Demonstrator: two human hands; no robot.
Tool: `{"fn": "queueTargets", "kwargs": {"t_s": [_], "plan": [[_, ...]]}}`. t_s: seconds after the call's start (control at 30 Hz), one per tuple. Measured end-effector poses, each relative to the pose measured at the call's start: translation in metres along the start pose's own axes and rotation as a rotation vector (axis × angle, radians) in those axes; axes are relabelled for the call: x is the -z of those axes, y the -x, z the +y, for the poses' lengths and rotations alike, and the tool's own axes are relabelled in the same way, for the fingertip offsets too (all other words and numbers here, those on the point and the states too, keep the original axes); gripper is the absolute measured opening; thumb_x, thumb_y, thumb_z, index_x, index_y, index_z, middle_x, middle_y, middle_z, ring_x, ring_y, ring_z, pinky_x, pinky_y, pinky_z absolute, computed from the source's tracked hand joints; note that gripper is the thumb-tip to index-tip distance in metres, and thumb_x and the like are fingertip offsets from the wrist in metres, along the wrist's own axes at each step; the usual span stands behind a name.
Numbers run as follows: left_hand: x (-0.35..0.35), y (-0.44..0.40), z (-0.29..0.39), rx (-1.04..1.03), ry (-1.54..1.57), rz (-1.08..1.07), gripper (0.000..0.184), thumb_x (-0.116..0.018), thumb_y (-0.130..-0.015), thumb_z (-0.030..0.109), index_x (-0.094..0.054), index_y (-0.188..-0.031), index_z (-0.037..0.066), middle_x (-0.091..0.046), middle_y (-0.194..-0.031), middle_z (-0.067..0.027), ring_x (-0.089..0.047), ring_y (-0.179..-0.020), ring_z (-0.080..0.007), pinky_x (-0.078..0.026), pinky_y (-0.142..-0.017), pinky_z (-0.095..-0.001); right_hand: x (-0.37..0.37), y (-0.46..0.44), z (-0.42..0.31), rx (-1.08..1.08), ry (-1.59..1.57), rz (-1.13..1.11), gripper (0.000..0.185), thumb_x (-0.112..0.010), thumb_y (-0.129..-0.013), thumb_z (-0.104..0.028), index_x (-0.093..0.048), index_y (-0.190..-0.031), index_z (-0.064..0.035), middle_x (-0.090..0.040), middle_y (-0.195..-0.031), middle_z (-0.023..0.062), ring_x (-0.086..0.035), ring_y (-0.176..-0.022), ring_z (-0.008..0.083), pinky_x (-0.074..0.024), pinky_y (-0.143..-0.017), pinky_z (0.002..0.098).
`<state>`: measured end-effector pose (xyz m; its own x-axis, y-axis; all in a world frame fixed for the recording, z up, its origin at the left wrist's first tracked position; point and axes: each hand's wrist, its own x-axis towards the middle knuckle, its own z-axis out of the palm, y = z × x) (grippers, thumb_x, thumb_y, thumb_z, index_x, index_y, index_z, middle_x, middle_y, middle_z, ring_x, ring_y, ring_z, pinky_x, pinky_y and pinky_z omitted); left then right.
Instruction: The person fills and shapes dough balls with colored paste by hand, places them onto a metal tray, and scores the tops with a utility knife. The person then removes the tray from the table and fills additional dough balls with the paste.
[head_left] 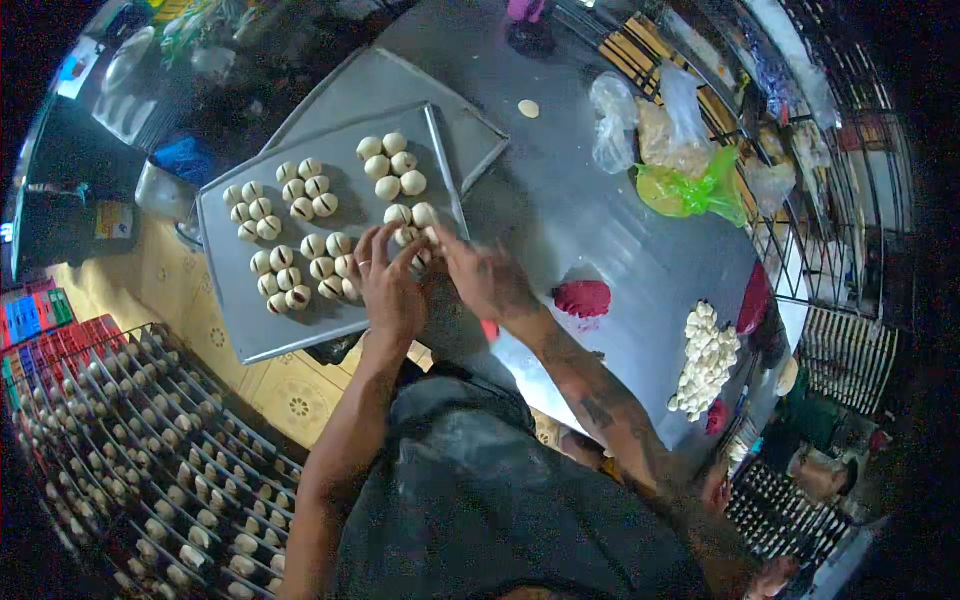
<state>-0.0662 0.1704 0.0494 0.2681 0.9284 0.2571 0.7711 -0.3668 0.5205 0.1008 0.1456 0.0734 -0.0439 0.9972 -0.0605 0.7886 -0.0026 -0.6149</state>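
A metal tray carries clusters of round white dough balls, most with a dark slit across the top. My left hand rests at its right side, fingers curled round the dough balls of the cluster nearest me. At that cluster's right edge is my right hand, slightly blurred, with closed fingers. A red handle sticks out below its palm; the tool's working end is hidden. Farther up the tray, the dough balls in another cluster look mostly smooth.
A second tray lies underneath. On the grey table are a dark red patch, a pile of small white dough pieces and plastic bags. A rack of dough balls stands lower left. Another person's hand shows lower right.
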Motion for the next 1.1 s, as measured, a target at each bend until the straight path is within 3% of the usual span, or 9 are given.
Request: {"fn": "queueTargets", "kwargs": {"t_s": [0.13, 0.27, 0.37, 0.5, 0.6, 0.77, 0.83, 0.97, 1.1], "plan": [[0.016, -0.008, 0.011, 0.078, 0.069, -0.067, 0.037, -0.08, -0.073, 0.025, -0.074, -0.108, 0.017, -0.054, -0.136, -0.0047, -0.041, -0.134, -0.0311, -0.025, -0.11, -0.0504, 0.021, 0.058, -0.01, -0.072, 0.072, -0.197, 0.049, -0.057, -0.094, -0.017, -0.05, -0.142, -0.0119, -0.066, -0.074, 0.0223, -0.068, -0.067, 0.0378, -0.0534, -0.061, 0.0487], [0.022, -0.014, -0.005, 0.014, 0.138, -0.05, 0.036, -0.08, -0.074, 0.024, -0.074, -0.108, 0.016, -0.056, -0.135, -0.0053, -0.043, -0.133, -0.0317, -0.027, -0.109, -0.0499, 0.036, 0.036, -0.028, -0.112, -0.137, -0.048, 0.049, -0.056, -0.094, -0.018, -0.05, -0.143, -0.0122, -0.066, -0.076, 0.0239, -0.069, -0.07, 0.0393, -0.0525, -0.064, 0.0508], [0.027, -0.046, -0.023, 0.09, 0.129, 0.087, 0.036, -0.079, -0.075, 0.022, -0.074, -0.11, 0.015, -0.058, -0.133, -0.0064, -0.045, -0.131, -0.0318, -0.029, -0.109, -0.0467, 0.034, -0.026, -0.041, -0.064, -0.108, -0.008, 0.049, -0.054, -0.095, -0.019, -0.05, -0.143, -0.0122, -0.065, -0.077, 0.0252, -0.069, -0.072, 0.0399, -0.0514, -0.065, 0.0523], [0.023, -0.087, -0.057, 0.05, -0.055, 0.096, 0.038, -0.076, -0.077, 0.02, -0.073, -0.115, 0.018, -0.06, -0.131, -0.0063, -0.047, -0.13, -0.0299, -0.035, -0.108, -0.0452, -0.01, -0.117, -0.039, 0.07, -0.124, 0.137, 0.048, -0.053, -0.095, -0.021, -0.051, -0.143, -0.0133, -0.067, -0.079, 0.0236, -0.069, -0.073, 0.0388, -0.053, -0.065, 0.0521], [0.017, -0.097, -0.071, 0.057, 0.084, 0.045, 0.036, -0.076, -0.079, 0.02, -0.073, -0.114, 0.016, -0.061, -0.131, -0.0069, -0.047, -0.13, -0.0298, -0.035, -0.108, -0.0452, -0.036, -0.167, -0.026, 0.181, 0.122, 0.213, 0.047, -0.054, -0.095, -0.021, -0.052, -0.142, -0.0145, -0.069, -0.081, 0.0216, -0.07, -0.074, 0.0375, -0.0549, -0.064, 0.0506], [0.016, -0.103, -0.072, 0.155, 0.143, -0.049, 0.033, -0.075, -0.079, 0.021, -0.073, -0.111, 0.015, -0.062, -0.129, -0.0077, -0.048, -0.129, -0.0287, -0.037, -0.107, -0.0438, -0.025, -0.12, -0.035, 0.141, 0.257, 0.163, 0.048, -0.053, -0.095, -0.02, -0.051, -0.142, -0.0154, -0.071, -0.085, 0.0201, -0.07, -0.074, 0.0371, -0.0565, -0.063, 0.0488], [0.017, -0.106, -0.07, 0.145, 0.114, -0.031, 0.033, -0.076, -0.078, 0.021, -0.074, -0.11, 0.015, -0.061, -0.13, -0.0073, -0.048, -0.129, -0.0289, -0.035, -0.107, -0.0441, -0.01, -0.083, -0.036, 0.093, 0.161, -0.003, 0.048, -0.052, -0.095, -0.02, -0.05, -0.143, -0.0162, -0.07, -0.081, 0.0197, -0.07, -0.07, 0.0377, -0.0564, -0.062, 0.0482], [0.024, -0.108, -0.057, 0.104, 0.064, 0.002, 0.033, -0.078, -0.076, 0.022, -0.075, -0.108, 0.017, -0.058, -0.133, -0.0061, -0.045, -0.13, -0.0296, -0.031, -0.108, -0.0457, 0.033, -0.101, -0.05, -0.044, 0.02, -0.124, 0.05, -0.052, -0.096, -0.02, -0.047, -0.145, -0.0152, -0.07, -0.08, 0.019, -0.069, -0.069, 0.0387, -0.0561, -0.062, 0.0492], [0.005, -0.108, -0.045, 0.04, 0.135, 0.012, 0.03, -0.078, -0.076, 0.021, -0.075, -0.105, 0.019, -0.055, -0.135, -0.0045, -0.045, -0.13, -0.0309, -0.032, -0.108, -0.0455, 0.003, -0.161, -0.012, -0.018, 0.136, -0.028, 0.049, -0.051, -0.096, -0.019, -0.047, -0.144, -0.0141, -0.07, -0.08, 0.0199, -0.069, -0.07, 0.0406, -0.0556, -0.062, 0.0502]]}}
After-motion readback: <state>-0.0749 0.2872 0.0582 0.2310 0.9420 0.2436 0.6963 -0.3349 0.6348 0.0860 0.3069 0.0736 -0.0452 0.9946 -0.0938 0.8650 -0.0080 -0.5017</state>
